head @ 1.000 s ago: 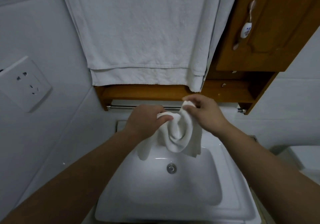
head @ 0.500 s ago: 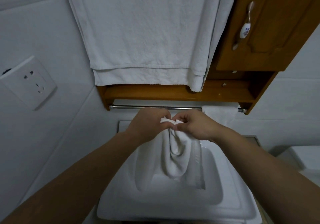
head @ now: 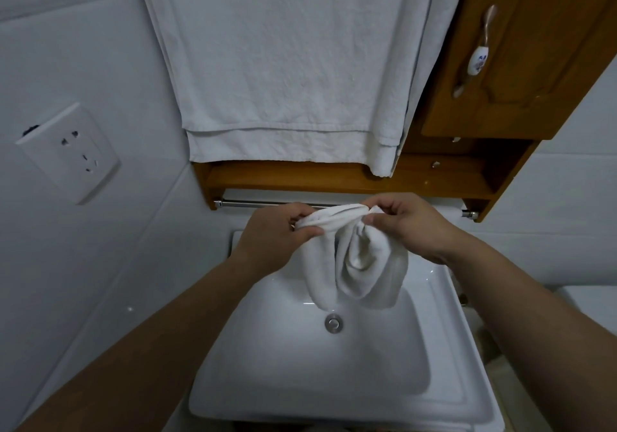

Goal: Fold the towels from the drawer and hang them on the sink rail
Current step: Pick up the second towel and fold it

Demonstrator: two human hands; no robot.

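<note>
White towel [head: 354, 261], pinched by both hands, above sink [head: 334, 381]

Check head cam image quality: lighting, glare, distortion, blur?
Head view: dim, bluish, even light; wide-angle warp bends the cabinet door and wall seams; small glints on the sink; left hand, right hand and the small towel they pinch look sharp, no evident motion blur.

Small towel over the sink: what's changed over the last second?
The left hand and right hand, which had met half a second ago, have drawn apart again, stretching the small towel by its top edge near the rail. Its hanging folds have risen, so the drain shows again. Both hands kept their pinch throughout. The big hanging towels, rail and sink are unchanged.
</note>
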